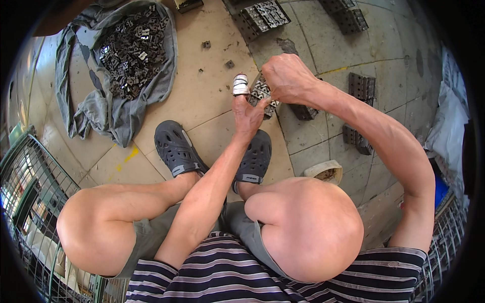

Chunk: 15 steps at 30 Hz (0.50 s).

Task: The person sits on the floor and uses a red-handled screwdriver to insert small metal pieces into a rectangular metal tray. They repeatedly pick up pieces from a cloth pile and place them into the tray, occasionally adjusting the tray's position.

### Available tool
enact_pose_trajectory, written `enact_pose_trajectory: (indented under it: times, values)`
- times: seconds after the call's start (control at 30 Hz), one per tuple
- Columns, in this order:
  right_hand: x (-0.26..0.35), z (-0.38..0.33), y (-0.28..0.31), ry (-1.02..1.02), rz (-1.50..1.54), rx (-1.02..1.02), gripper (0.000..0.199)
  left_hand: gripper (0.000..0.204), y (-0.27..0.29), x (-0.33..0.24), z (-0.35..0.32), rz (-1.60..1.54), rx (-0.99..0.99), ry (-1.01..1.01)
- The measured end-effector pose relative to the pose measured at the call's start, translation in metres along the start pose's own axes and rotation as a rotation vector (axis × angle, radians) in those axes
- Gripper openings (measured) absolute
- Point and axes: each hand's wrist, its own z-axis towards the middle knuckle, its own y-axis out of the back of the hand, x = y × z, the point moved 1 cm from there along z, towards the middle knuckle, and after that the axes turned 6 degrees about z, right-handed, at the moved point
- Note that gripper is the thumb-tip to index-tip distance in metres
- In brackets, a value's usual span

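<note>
small grey stamped metal bracket pieces [261,93], bunched in a short stack, are sitting between both hands above the tiled floor [212,101], just ahead of the person's dark grey perforated clogs [177,149]. the left hand [247,113] is reaching up from below, its white-taped fingertip [240,84] pointing upward beside the stack while the other fingers are curling against the stack's underside. the right hand [288,78] is coming in from above, its fingers closing down over the top of the stack, so both hands are gripping it together; how tightly each finger is pressing, i cannot tell. a rumpled grey cloth [96,111] is lying on the floor to the left, carrying a heap of loose dark metal pieces [132,50]. finished rows of stacked metal pieces [265,15] are standing at the top of the view, and darker perforated blocks [361,88] are lying to the right. a small pale round container [324,171] is resting near the right knee. wire mesh cages [25,171] are framing the lower left edge.
</note>
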Motion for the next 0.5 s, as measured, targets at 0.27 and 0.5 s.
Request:
enact_pose_trajectory:
  times: [0.27,0.5]
  values:
    - [0.008,-0.004,-0.002,0.074,-0.149,-0.127,0.014,0.057,0.003,-0.002,0.002,0.041,0.060,0.067]
    - [-0.013,-0.006,0.055,0.422,-0.309,-0.357,0.017,0.065,0.010,-0.010,0.010,0.171,0.122,0.079]
